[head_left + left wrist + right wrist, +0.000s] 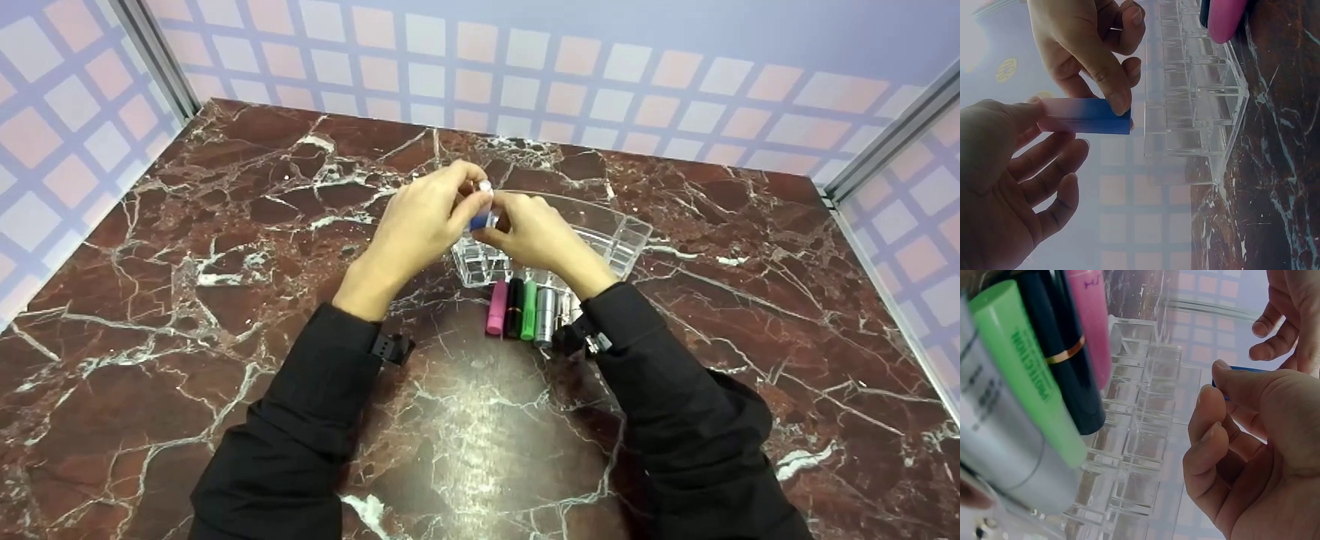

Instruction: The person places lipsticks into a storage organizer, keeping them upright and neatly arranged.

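Observation:
Between my two hands, over the clear organizer, is a slim blue lip balm tube (1092, 116) fading to pale pink at one end. My left hand (427, 214) pinches the pale end between thumb and finger, its other fingers loosely bent. The blue end is pinched by my right hand (541, 234), thumb on one face in the left wrist view. Most of the tube is covered by fingers in the right wrist view. Below, the clear compartmented organizer (634, 238) stands on the table, its small front cells showing no contents.
In front of the organizer lie a pink tube (496, 309), a black gold-banded lipstick (514, 309), a green tube (529, 310) and a silver tube (545, 318) in a row. More items beside them are partly behind the right cuff. Patterned panels (525, 90) border the marble-look table (225, 420).

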`<state>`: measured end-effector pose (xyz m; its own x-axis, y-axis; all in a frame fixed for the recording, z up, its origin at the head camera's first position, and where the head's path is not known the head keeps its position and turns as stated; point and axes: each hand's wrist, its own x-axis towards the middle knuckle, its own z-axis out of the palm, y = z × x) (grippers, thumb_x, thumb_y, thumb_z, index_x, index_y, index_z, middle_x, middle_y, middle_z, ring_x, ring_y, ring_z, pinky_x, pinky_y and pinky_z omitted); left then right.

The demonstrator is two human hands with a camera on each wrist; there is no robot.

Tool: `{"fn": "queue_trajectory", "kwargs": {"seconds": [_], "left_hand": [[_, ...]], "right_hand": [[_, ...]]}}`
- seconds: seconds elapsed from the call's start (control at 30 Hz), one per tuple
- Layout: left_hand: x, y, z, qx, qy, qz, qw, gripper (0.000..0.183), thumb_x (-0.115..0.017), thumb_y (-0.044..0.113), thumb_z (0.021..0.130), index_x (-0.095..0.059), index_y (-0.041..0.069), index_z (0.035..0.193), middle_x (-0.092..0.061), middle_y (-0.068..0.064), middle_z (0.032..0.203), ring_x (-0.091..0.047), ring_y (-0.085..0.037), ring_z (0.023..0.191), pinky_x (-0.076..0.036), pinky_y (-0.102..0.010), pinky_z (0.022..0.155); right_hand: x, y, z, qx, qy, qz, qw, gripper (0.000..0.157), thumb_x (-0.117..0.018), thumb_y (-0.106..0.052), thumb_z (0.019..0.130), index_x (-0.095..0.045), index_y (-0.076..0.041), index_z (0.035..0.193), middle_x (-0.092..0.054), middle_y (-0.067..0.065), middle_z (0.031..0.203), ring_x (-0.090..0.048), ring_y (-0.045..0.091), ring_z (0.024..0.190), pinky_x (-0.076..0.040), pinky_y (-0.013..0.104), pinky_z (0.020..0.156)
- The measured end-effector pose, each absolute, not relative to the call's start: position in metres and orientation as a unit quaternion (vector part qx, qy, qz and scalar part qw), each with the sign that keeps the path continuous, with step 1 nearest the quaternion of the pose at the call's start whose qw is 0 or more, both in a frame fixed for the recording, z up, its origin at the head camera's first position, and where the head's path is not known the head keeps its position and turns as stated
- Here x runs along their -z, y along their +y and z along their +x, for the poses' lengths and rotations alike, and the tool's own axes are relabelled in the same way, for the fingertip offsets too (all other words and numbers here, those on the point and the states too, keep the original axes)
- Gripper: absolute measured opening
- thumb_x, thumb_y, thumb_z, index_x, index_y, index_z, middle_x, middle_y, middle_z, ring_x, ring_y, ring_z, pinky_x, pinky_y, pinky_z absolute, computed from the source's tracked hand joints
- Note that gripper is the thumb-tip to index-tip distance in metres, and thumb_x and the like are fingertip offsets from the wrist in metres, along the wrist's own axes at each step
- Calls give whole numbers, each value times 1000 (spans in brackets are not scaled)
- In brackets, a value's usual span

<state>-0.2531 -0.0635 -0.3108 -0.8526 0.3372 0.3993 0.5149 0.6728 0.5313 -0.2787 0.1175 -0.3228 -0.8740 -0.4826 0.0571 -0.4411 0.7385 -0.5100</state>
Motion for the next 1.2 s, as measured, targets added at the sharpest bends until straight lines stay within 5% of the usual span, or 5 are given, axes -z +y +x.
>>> {"fn": "queue_trajectory", "kwargs": {"seconds": [0.47,0.87,1.2], "left_hand": [[316,-64,-252,303,-922,-214,110,28,-57,33,104,-62,11,121,-69,-4,108,-64,-19,85,-54,-35,76],[318,-62,-254,292,-929,-211,86,28,-57,33,104,-61,12,122,-69,-3,109,-63,-19,89,-49,-41,88],[320,-62,-254,293,-930,-208,74,28,-56,33,105,-61,11,123,-68,-2,101,-61,-19,82,-50,-39,81]], "right_hand": [[331,112,-279,251,935,-250,23,48,-75,-27,93,-59,-12,135,-71,7,94,-66,21,70,-55,35,65],[334,115,-279,244,940,-235,38,44,-75,-26,94,-62,-13,134,-71,6,89,-66,21,68,-55,36,63],[335,114,-278,228,945,-229,39,37,-74,-26,95,-67,-10,128,-66,6,79,-60,19,62,-52,34,58]]}}
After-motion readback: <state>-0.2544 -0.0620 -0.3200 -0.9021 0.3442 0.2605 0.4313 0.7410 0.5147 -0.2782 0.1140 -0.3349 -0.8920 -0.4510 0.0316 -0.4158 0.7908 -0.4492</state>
